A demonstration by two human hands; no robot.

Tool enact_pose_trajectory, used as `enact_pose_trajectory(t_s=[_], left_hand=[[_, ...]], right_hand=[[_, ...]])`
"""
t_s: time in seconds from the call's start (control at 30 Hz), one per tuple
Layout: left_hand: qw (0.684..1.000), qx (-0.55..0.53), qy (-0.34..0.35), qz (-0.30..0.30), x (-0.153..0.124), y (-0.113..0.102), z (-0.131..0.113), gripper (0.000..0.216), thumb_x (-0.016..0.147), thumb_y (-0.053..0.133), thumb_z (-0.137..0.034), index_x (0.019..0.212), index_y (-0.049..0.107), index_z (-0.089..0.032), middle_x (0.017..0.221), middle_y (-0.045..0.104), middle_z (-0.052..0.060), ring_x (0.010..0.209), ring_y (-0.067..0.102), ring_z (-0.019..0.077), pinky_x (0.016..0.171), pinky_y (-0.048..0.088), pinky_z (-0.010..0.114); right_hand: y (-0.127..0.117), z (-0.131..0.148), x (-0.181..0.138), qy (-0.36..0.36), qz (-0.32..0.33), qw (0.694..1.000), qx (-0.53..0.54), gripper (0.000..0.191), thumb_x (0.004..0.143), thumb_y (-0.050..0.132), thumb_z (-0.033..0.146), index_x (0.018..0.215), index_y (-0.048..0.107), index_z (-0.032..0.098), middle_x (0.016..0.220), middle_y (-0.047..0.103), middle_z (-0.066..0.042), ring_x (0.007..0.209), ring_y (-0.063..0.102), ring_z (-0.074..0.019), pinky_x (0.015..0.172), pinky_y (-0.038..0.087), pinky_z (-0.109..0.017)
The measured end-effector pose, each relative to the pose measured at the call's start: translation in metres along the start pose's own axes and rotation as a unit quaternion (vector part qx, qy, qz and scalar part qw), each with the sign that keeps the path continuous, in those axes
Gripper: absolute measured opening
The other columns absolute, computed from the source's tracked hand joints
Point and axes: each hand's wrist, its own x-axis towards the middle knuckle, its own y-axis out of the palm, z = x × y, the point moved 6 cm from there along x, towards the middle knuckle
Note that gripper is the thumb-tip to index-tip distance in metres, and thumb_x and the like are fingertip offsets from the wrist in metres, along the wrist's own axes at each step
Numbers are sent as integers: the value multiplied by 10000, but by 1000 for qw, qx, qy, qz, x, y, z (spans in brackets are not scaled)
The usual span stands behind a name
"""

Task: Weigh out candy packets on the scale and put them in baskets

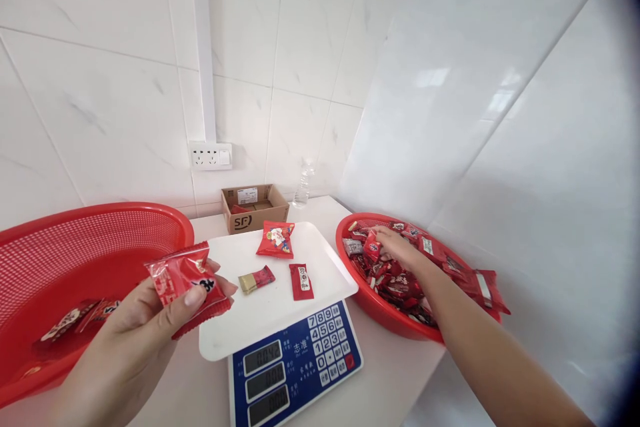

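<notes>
My left hand (143, 327) grips a red snack packet (187, 283) with dark lettering, thumb on its front, at the left edge of the scale's white tray (230, 323). On the tray lie a red packet with a cartoon figure (277, 240), a small gold-and-red packet (257, 279) and a red packet with a white label (301, 281). My right hand (397, 248) reaches into the right red basket (350, 220), its fingers closed on a small red packet (373, 247) among many snack packets. Part of its fingers is hidden.
A blue scale panel (295, 363) with keys and displays faces me. On the left stands a larger red basket (165, 217) holding several packets (75, 323). Behind the tray are a cardboard box (270, 219) and a clear plastic bottle (303, 183), near the tiled wall.
</notes>
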Motion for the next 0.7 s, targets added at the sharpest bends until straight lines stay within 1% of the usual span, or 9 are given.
enact_pose_trajectory(t_s=[0.07, 0.17, 0.2, 0.27, 0.33, 0.4, 0.5, 0.6, 0.7], left_hand=[[1000, 0, -10, 9, 0, 2, 2, 250, 610, 812, -348, 832, 721, -278, 796, 732, -16, 725, 673, 175, 668, 583, 250], [1000, -6, -7, 11, -1, 3, 2, 238, 613, 811, -342, 827, 726, -278, 778, 733, -14, 735, 675, 173, 663, 577, 231], [1000, -8, -6, 11, -1, 3, 1, 235, 609, 814, -337, 820, 727, -277, 772, 732, -14, 745, 675, 170, 662, 574, 217], [1000, -13, -3, 11, -2, 4, 0, 242, 593, 824, -330, 810, 731, -275, 774, 732, -19, 754, 671, 159, 659, 568, 192], [1000, -13, -2, 10, -2, 3, 1, 251, 582, 830, -331, 806, 732, -276, 785, 733, -27, 754, 669, 150, 663, 565, 177], [1000, -9, 0, 2, -1, 2, 1, 256, 585, 828, -335, 815, 730, -283, 805, 733, -37, 762, 668, 143, 674, 564, 171], [1000, 7, 2, 2, 0, 1, 2, 248, 611, 812, -346, 835, 727, -284, 809, 733, -32, 774, 670, 148, 693, 567, 183], [1000, 17, 9, 11, 0, 1, 1, 228, 626, 800, -354, 829, 727, -279, 802, 732, -22, 779, 670, 156, 697, 566, 190], [999, 30, 12, 20, -1, -1, 2, 229, 631, 792, -362, 833, 728, -277, 807, 733, -12, 792, 672, 174, 710, 570, 219]], right_hand=[[-3, 0, 0, 3, -7, 1000, 21, 436, 858, 312, 252, 1226, 540, 200, 813, 715, -42, 625, 647, -152, 541, 485, -256], [-10, -2, 0, 8, -24, 1000, 10, 402, 869, 363, 297, 1198, 571, 198, 884, 723, -56, 649, 659, -153, 562, 492, -257], [-14, -5, 0, 13, -37, 999, -6, 399, 868, 378, 303, 1201, 569, 192, 934, 719, -65, 696, 667, -158, 605, 501, -264], [-23, -11, 2, 26, -76, 995, -51, 411, 862, 399, 291, 1230, 545, 181, 1071, 687, -90, 873, 662, -188, 745, 499, -296], [-30, -16, 4, 35, -102, 989, -105, 448, 843, 442, 282, 1274, 509, 178, 1215, 618, -117, 1073, 592, -233, 882, 450, -345], [-27, -19, 5, 34, -88, 984, -152, 525, 782, 551, 289, 1295, 497, 184, 1292, 564, -132, 1169, 527, -274, 942, 410, -384], [-12, -17, 4, 23, -30, 978, -205, 634, 670, 678, 266, 1280, 524, 194, 1283, 572, -141, 1162, 532, -313, 934, 414, -408], [0, -10, 2, 18, -4, 970, -243, 626, 691, 639, 213, 1302, 504, 217, 1212, 623, -133, 1098, 580, -311, 891, 435, -416], [3, -8, 2, 24, -5, 965, -262, 579, 727, 554, 138, 1297, 508, 227, 1164, 651, -130, 1027, 620, -297, 843, 454, -397]])
